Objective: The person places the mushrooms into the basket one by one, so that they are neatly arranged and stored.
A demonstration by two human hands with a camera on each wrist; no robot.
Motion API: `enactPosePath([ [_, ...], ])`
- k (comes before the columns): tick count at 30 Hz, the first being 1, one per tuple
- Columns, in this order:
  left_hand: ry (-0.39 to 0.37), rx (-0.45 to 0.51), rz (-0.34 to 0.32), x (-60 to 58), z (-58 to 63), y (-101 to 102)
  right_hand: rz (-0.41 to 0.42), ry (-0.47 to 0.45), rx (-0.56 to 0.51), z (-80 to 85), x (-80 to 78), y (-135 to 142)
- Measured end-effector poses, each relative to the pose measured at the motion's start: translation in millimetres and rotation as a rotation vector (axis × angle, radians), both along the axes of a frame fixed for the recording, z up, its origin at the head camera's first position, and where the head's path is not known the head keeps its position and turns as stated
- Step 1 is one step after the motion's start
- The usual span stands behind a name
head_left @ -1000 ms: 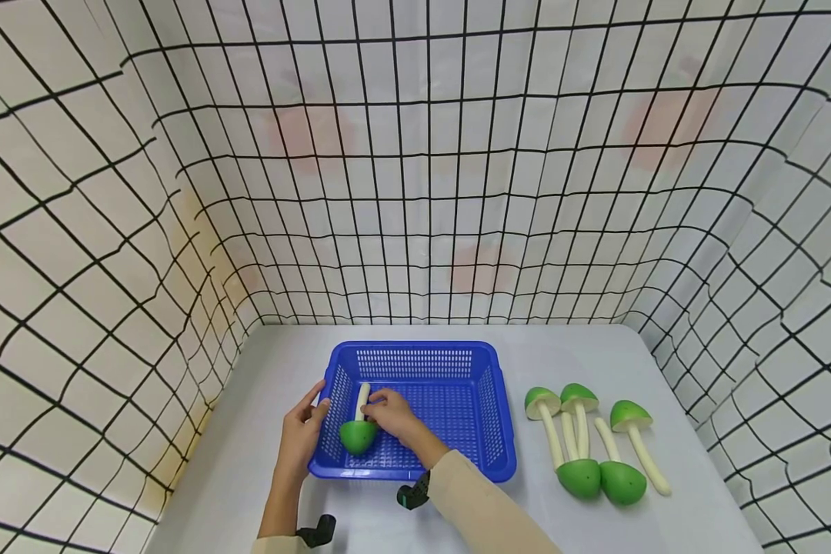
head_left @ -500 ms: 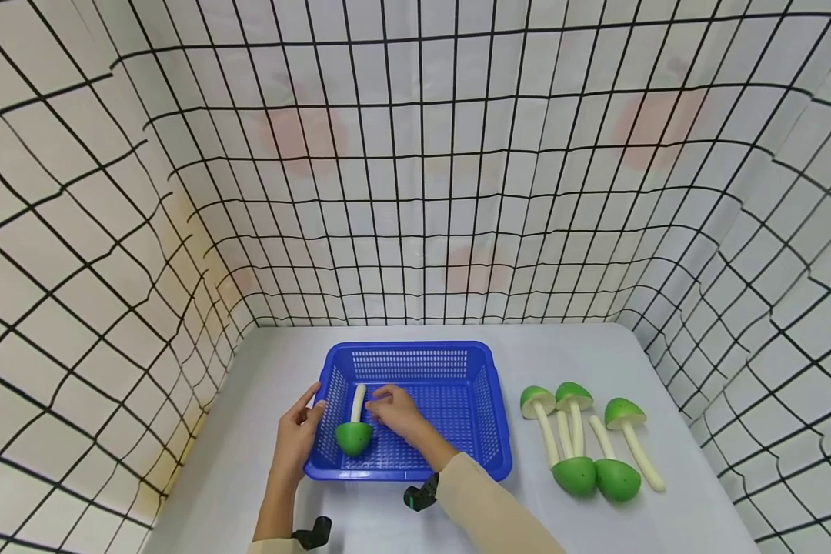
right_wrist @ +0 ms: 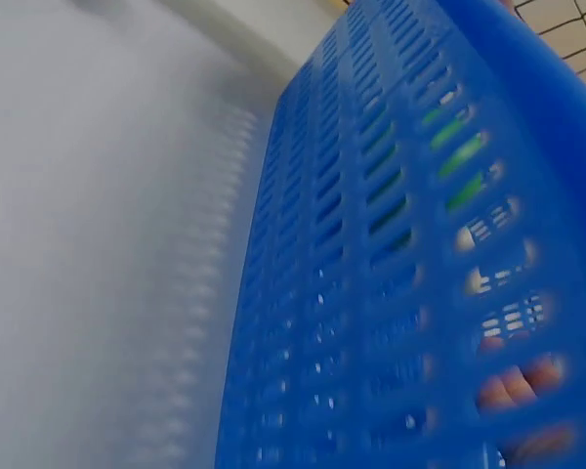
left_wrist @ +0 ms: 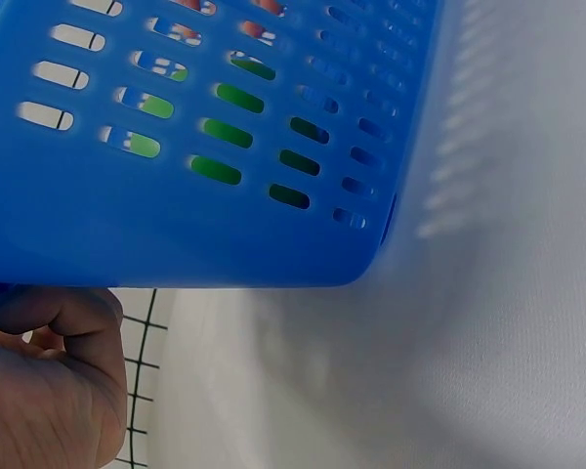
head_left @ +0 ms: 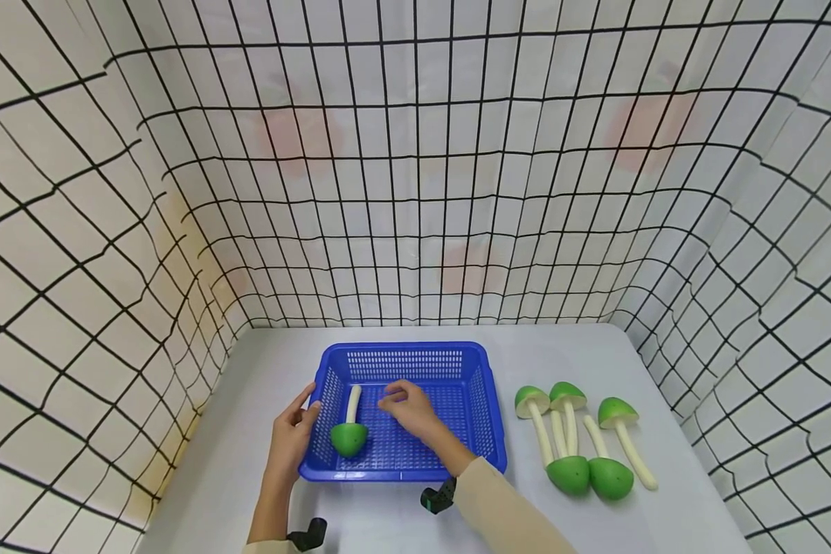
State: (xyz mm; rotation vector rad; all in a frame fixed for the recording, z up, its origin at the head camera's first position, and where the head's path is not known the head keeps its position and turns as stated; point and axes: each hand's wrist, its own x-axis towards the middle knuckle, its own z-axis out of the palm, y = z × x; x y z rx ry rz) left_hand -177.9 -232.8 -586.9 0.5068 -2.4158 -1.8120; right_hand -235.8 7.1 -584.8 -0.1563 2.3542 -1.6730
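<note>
A blue plastic basket [head_left: 450, 475] with slotted walls stands on the table. Inside, at its left, lies a toy mushroom [head_left: 349, 438], its green cap toward the near side and its pale stem pointing away. My left hand [head_left: 292, 435] grips the basket's left rim; the left wrist view shows that hand [left_wrist: 63, 376] curled at the rim. Over the middle of the basket is my right hand [head_left: 412, 412], fingers loosely bent, holding nothing and apart from the mushroom. Through the slots in the right wrist view, parts of its fingers [right_wrist: 518, 388] show.
Several more toy mushrooms [head_left: 568, 475] lie on the white table [head_left: 505, 358] right of the basket, caps facing different ways. Black wire grid panels [head_left: 415, 192] with pale sheeting behind them rise at the back and both sides.
My right hand has let go of the mushroom's stem and moved right, away from it. The mushroom stays in the basket's left part. My left hand keeps its place on the rim.
</note>
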Motion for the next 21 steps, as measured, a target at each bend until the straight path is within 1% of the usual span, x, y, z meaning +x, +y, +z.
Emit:
enactPosePath([
  [5,0.001,0.012,-0.006,0.2,0.4,1,-0.001,0.043,-0.003,0.3,1.8,14],
  [10,-0.002,0.021,-0.002,-0.1,0.1,2,0.022,0.092,-0.028,1.3,3.2,31],
  [13,-0.006,0.024,-0.002,-0.3,-0.1,3,0.026,0.121,-0.019,2.9,4.9,42],
  [16,-0.012,0.017,-0.002,0.2,-0.1,4,0.015,0.129,-0.004,4.6,6.2,52],
  [21,-0.012,0.003,0.010,1.0,0.0,2,0.005,0.127,-0.011,9.0,6.8,65],
])
